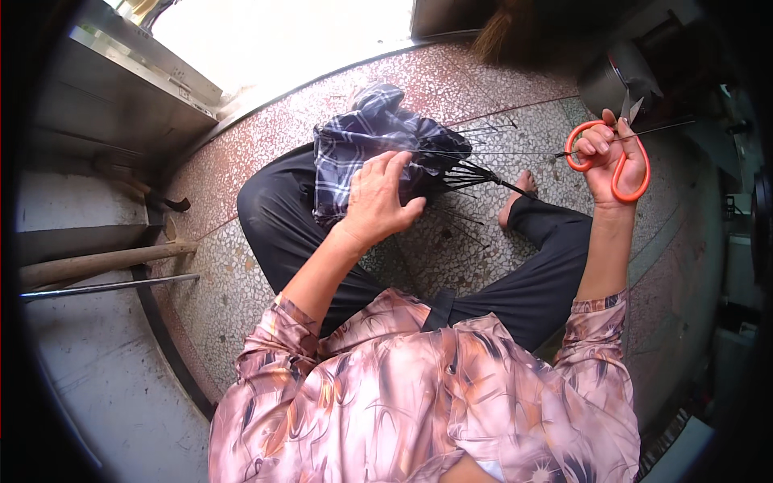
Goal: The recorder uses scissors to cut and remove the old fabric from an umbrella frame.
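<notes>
A dark umbrella cloth (pixel 346 165) with white plaid lines lies bunched over my bent left leg. Spread across it is my left hand (pixel 377 197), fingers stretched out and thumb apart, palm down. Bare black umbrella ribs (pixel 475 175) fan out from the cloth toward my right foot. Raised at the right, my right hand (pixel 609 157) is closed around orange-handled scissors (pixel 626 181), their blades pointing up and away. A thin straight strand (pixel 507 153) runs from the cloth near my left fingertips to my right hand and beyond; I cannot tell whether it is thread or a rib.
I sit on a speckled stone floor (pixel 217 298), legs bent apart. At the left, a wooden pole (pixel 105 266) and a metal rod (pixel 113 287) jut out near a grey panel. Broom bristles (pixel 489 36) and a dark rounded container (pixel 616 80) stand farther off, beside a bright doorway.
</notes>
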A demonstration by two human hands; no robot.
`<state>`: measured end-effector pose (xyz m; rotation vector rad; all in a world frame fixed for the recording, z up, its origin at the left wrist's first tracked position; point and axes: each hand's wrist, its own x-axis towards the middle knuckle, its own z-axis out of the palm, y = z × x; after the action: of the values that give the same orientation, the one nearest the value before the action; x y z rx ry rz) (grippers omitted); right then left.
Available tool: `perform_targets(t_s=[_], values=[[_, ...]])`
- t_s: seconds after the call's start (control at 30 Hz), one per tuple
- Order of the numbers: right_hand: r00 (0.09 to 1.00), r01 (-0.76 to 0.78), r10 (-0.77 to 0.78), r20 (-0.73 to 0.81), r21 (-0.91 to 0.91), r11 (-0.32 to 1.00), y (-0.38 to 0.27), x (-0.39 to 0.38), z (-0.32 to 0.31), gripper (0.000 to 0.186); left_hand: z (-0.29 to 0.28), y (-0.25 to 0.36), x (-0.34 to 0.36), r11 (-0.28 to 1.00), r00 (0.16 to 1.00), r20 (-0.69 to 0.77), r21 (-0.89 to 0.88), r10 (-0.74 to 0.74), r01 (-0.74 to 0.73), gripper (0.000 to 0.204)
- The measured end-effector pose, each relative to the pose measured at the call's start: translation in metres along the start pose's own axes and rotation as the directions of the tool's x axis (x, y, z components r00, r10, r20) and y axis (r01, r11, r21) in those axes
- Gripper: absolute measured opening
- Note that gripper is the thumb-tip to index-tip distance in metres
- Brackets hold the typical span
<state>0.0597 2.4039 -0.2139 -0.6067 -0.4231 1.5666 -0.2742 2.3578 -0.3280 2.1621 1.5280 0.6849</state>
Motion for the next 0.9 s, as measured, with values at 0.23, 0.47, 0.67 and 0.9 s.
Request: perform_targets(t_s=[0.23, 0.47, 0.67, 0.9], values=[[0.999, -0.049, 0.049, 0.004, 0.031, 0.998, 0.011, -0.008, -0.011, 0.025, 0.061, -0.029, 0.008, 0.998, 0.985, -0.167, -0.053, -0.048, 0.04, 0.029], [0.99, -0.02, 0.028, -0.137, 0.065, 0.998, 0.005, 0.025, -0.082, 0.021, 0.072, -0.034, 0.012, 0.901, 0.975, -0.053, -0.395, -0.217, 0.179, 0.011], [0.946, -0.018, 0.023, -0.323, 0.02, 1.0, 0.008, 0.049, -0.132, 0.015, 0.084, -0.043, 0.008, 0.474, 0.858, 0.426, -0.715, -0.287, 0.514, 0.016], [0.815, -0.143, -0.271, -0.511, -0.632, 0.761, 0.042, 0.056, -0.147, 0.031, 0.068, -0.054, -0.001, 0.149, 0.774, 0.582, -0.767, -0.249, 0.625, 0.012]])
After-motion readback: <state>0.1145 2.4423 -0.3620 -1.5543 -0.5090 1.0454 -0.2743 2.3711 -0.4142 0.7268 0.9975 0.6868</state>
